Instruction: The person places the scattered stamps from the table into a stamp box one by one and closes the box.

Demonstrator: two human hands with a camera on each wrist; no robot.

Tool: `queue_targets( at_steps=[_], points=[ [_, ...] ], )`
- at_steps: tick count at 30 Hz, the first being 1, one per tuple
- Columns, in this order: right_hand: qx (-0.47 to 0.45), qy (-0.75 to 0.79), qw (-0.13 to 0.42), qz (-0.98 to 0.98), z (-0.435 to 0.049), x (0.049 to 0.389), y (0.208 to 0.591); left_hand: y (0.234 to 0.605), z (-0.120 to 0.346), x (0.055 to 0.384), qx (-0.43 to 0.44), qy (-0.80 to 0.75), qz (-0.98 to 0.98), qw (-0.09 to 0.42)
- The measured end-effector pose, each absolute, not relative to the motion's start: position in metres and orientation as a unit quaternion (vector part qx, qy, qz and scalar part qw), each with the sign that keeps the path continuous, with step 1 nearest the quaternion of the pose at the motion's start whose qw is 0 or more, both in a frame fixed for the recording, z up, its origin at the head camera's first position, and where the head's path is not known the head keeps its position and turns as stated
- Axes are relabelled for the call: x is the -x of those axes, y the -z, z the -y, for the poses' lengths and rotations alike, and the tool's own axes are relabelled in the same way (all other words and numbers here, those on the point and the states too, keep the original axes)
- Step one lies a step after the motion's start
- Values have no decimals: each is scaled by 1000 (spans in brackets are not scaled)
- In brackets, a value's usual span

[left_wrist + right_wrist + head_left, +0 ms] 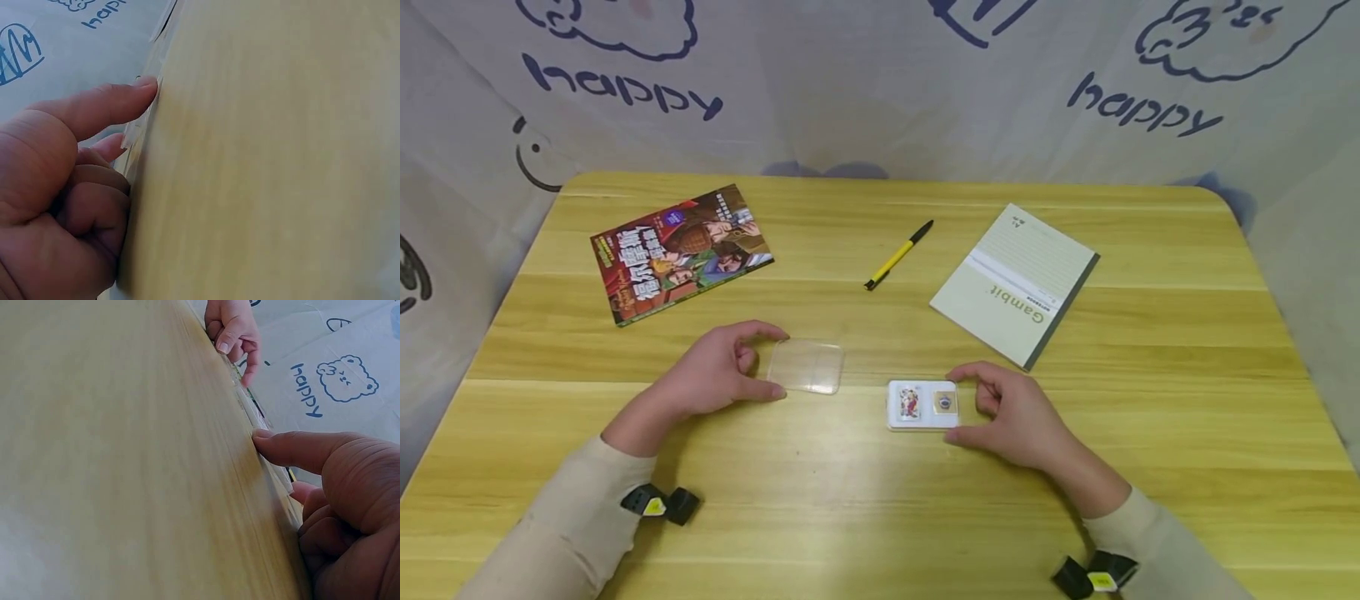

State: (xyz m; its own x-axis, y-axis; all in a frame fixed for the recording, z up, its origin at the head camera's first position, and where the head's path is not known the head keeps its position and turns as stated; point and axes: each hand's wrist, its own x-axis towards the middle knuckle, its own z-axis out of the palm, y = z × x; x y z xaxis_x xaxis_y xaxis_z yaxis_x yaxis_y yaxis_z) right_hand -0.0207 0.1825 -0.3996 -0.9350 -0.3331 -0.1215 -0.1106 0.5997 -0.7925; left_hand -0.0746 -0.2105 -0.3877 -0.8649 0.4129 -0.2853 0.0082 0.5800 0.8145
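Note:
A clear plastic lid (pixel 807 365) lies flat on the table, left of centre. My left hand (pixel 718 372) pinches its left end between thumb and forefinger, the other fingers curled in. To the right is a shallow clear case (pixel 928 419) with a white insert, which bears a small colourful card picture and a gold square with a round emblem. My right hand (pixel 1018 421) pinches the right end of this case by its two long edges. In the right wrist view, the right thumb (pixel 294 449) presses at the case's near edge, low against the tabletop.
Farther back on the wooden table (pixel 820 517) lie a colourful comic-style book (pixel 681 250) at left, a yellow and black pen (pixel 898 257) in the middle and a pale notebook (pixel 1015 279) at right. A printed white cloth (pixel 880 92) hangs behind the table.

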Motion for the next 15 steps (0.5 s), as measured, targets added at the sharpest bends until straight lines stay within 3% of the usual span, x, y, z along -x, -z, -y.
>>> queue_targets(
  at_steps=[15],
  points=[
    [129,427,125,-886,-183,20,400,399,182,50,-106,-537,-830,102]
  ],
)
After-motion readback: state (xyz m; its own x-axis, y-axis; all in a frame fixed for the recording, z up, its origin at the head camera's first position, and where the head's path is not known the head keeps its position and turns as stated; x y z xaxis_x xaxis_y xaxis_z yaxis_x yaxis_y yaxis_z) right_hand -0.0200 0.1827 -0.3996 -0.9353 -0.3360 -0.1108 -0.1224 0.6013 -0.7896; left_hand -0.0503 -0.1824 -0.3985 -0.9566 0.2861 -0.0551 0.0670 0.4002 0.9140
